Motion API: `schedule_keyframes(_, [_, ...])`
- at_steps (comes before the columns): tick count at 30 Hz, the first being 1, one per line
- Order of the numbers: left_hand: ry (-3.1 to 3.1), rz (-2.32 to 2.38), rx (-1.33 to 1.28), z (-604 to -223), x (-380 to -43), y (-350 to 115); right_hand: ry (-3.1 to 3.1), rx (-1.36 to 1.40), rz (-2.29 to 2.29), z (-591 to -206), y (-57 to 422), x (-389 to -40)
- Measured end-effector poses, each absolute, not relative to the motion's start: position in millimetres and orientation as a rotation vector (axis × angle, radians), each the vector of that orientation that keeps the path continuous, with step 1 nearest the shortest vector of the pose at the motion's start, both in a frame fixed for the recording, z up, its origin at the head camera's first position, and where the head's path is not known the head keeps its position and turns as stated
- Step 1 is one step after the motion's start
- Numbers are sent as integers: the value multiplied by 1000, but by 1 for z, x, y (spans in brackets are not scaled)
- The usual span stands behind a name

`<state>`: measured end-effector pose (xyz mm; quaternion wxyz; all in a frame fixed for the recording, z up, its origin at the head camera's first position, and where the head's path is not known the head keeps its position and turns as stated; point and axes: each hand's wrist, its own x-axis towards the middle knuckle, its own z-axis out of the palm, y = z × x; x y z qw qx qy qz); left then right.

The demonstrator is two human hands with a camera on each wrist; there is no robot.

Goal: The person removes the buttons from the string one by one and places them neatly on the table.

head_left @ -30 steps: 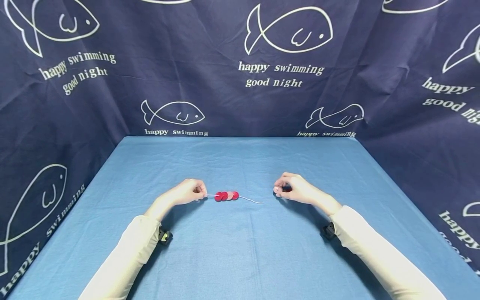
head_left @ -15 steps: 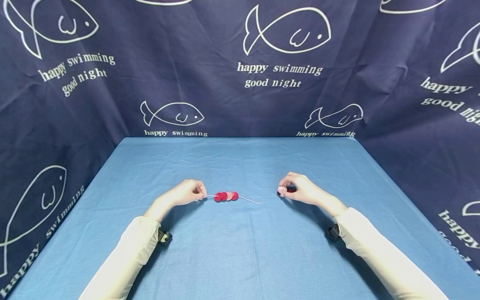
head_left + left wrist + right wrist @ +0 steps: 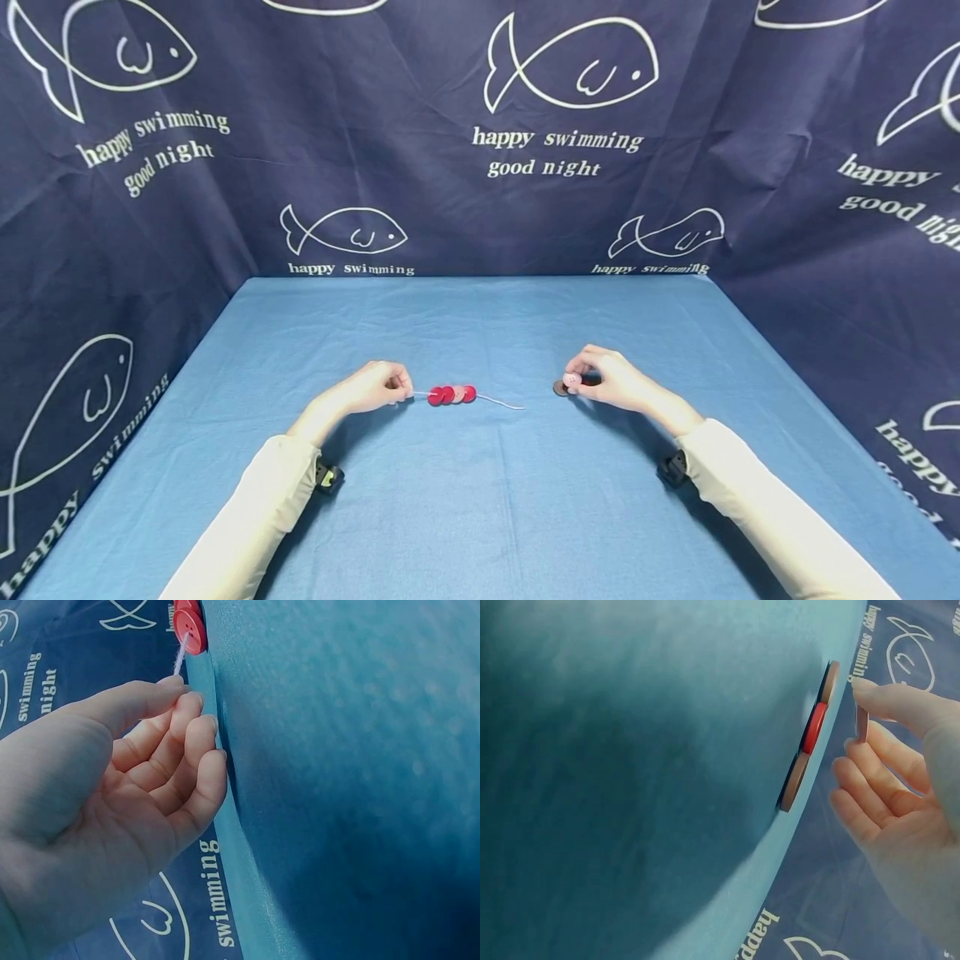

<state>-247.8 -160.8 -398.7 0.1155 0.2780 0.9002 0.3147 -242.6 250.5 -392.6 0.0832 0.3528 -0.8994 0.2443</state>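
My left hand (image 3: pixel 382 385) pinches one end of a white string (image 3: pixel 178 661) between thumb and forefinger, as the left wrist view shows. Threaded on it are red buttons (image 3: pixel 437 396) and a pink button (image 3: pixel 460 394), overlapping in a short row on the blue cloth. The string's free tail (image 3: pixel 498 402) trails to the right. Raised over the cloth, my right hand (image 3: pixel 611 382) holds another pink button (image 3: pixel 572 380) between thumb and fingertips. Close below lie a brown button (image 3: pixel 560 388) and, in the right wrist view, a red button (image 3: pixel 814 729) with a second brown button (image 3: pixel 830 681).
A blue cloth (image 3: pixel 465 500) covers the table. Dark blue curtains (image 3: pixel 450 225) with white fish drawings hang behind it and along both sides. Each wrist carries a small black camera, such as the one (image 3: pixel 328 476) on the left.
The right hand has shifted a little to the right with the pink button, and more of the brown button beneath now shows. The left hand and threaded buttons stay nearly in place.
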Motion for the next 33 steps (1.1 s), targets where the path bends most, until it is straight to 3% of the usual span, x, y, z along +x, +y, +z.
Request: schedule_keyframes(33, [2647,900,812,-397,-248,-160,-2692,944,691,-394,284,-239])
